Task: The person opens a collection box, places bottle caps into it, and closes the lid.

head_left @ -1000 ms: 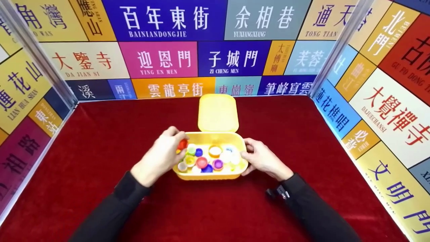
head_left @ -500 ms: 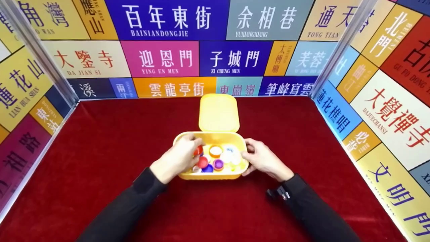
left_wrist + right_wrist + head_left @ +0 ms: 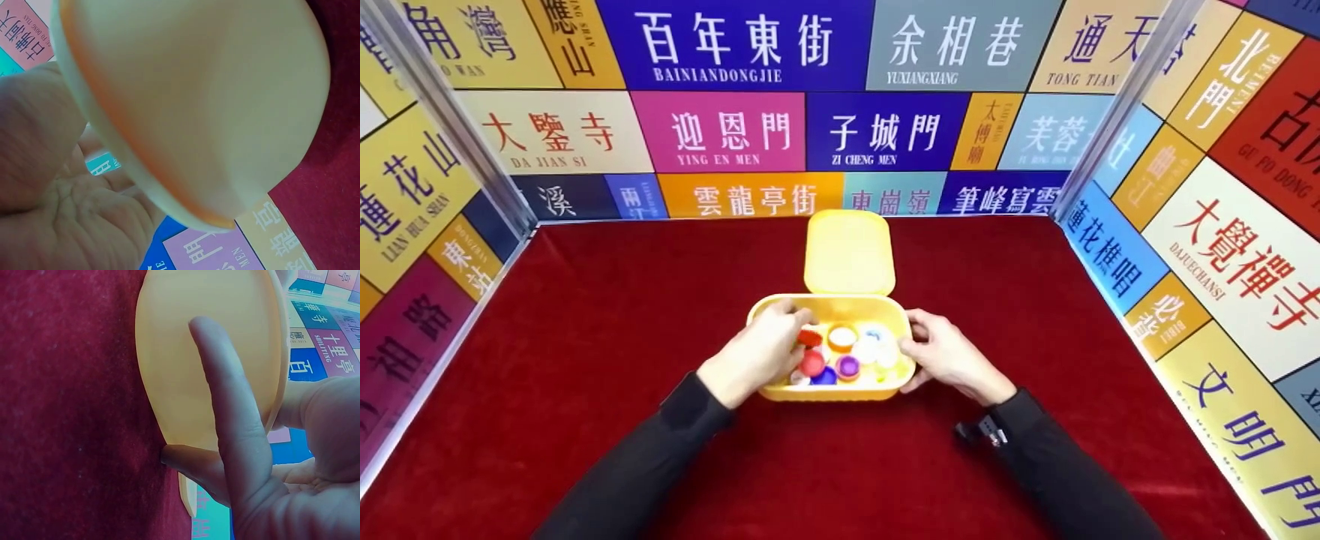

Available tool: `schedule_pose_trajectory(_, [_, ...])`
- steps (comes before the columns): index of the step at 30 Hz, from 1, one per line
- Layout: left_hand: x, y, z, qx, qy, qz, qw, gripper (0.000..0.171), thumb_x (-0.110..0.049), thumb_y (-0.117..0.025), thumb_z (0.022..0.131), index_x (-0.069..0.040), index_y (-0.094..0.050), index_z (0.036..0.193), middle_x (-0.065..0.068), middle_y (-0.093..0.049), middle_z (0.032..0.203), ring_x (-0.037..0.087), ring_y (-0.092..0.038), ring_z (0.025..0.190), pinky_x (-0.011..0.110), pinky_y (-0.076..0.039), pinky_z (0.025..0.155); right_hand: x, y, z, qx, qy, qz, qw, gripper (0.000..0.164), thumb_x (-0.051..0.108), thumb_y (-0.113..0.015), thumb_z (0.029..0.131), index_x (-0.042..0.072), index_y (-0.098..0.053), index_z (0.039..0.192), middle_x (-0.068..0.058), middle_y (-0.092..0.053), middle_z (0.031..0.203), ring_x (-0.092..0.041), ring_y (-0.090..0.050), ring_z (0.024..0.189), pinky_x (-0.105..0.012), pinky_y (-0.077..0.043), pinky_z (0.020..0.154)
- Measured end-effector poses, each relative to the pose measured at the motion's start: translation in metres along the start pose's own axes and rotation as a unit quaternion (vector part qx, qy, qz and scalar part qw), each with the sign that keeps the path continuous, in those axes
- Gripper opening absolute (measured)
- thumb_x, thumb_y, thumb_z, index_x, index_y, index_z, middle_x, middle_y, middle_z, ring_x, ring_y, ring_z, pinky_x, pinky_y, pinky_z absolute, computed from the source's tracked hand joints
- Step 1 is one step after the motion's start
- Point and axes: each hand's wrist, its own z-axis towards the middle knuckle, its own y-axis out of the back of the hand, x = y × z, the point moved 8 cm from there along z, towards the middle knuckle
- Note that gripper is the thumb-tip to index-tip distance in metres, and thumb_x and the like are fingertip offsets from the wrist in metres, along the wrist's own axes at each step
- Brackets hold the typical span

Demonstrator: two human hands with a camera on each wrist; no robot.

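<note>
A yellow plastic box (image 3: pixel 840 392) stands on the red cloth, its lid (image 3: pixel 849 251) laid back behind it. Small round coloured pieces like bottle caps lie inside, among them a pink one (image 3: pixel 812 363), a purple one (image 3: pixel 848 366) and an orange-rimmed white one (image 3: pixel 841 338). My left hand (image 3: pixel 757 345) reaches over the left rim into the box. A red cap (image 3: pixel 810 338) lies tilted right beside its fingertips. My right hand (image 3: pixel 952 352) grips the box's right end, thumb over the rim; the right wrist view shows fingers (image 3: pixel 233 394) against the outer wall.
Red velvet cloth (image 3: pixel 840 472) covers the table around the box. Panels with large Chinese characters (image 3: pixel 727 131) enclose the back and both sides, joined by metal corner posts (image 3: pixel 1132 97).
My left hand has moved right, from the box's left end into the box, with the red cap. In the last half second the cap has slipped slightly rightward, clear of the fingers. The right hand stays put.
</note>
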Motion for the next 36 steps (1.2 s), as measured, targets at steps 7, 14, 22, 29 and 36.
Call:
schedule_pose_trajectory(7, [0.001, 0.001, -0.002, -0.004, -0.005, 0.005, 1.0000, 0.029, 0.009, -0.086, 0.088, 0.006, -0.079, 0.117, 0.027, -0.074, 0.112, 0.041, -0.076, 0.102, 0.050, -0.072, 0.093, 0.001, 0.000, 0.000, 0.000, 0.004, 0.005, 1.000, 0.052, 0.001, -0.060, 0.113, -0.007, -0.051, 0.164, -0.036, -0.071, 0.148, -0.047, -0.085, 0.099, -0.052, -0.076, 0.069])
schedule_pose_trajectory(14, [-0.001, 0.004, -0.004, -0.009, -0.014, 0.006, 0.9998, 0.028, 0.010, -0.084, 0.088, 0.006, -0.077, 0.115, 0.024, -0.073, 0.107, 0.037, -0.073, 0.096, 0.048, -0.071, 0.088, 0.001, -0.001, -0.001, -0.001, 0.001, 0.005, 1.000, 0.052, -0.001, -0.059, 0.113, -0.004, -0.052, 0.164, -0.034, -0.073, 0.146, -0.046, -0.085, 0.099, -0.054, -0.075, 0.070])
schedule_pose_trajectory(22, [0.000, 0.007, -0.008, -0.020, -0.014, 0.011, 0.9996, 0.026, 0.007, -0.088, 0.089, 0.005, -0.079, 0.114, 0.024, -0.074, 0.108, 0.039, -0.074, 0.101, 0.051, -0.070, 0.095, 0.000, -0.001, 0.000, -0.001, 0.003, 0.002, 1.000, 0.052, 0.001, -0.059, 0.113, -0.006, -0.052, 0.164, -0.034, -0.074, 0.144, -0.046, -0.086, 0.097, -0.053, -0.076, 0.069])
schedule_pose_trajectory(29, [0.006, 0.012, -0.011, -0.017, 0.011, 0.002, 0.9998, 0.030, 0.002, -0.090, 0.093, 0.004, -0.081, 0.121, 0.024, -0.074, 0.117, 0.040, -0.074, 0.111, 0.050, -0.071, 0.099, 0.000, -0.003, 0.000, 0.001, 0.001, 0.005, 1.000, 0.051, 0.000, -0.059, 0.113, -0.005, -0.052, 0.164, -0.033, -0.074, 0.145, -0.047, -0.086, 0.098, -0.053, -0.076, 0.070])
schedule_pose_trajectory(36, [0.016, 0.021, -0.016, -0.011, 0.054, -0.007, 0.9985, 0.031, -0.007, -0.091, 0.099, -0.003, -0.081, 0.128, 0.018, -0.073, 0.120, 0.035, -0.072, 0.105, 0.046, -0.070, 0.089, -0.001, -0.001, 0.001, 0.002, 0.000, 0.009, 1.000, 0.051, 0.000, -0.058, 0.114, -0.007, -0.051, 0.164, -0.035, -0.072, 0.146, -0.045, -0.085, 0.100, -0.052, -0.076, 0.071])
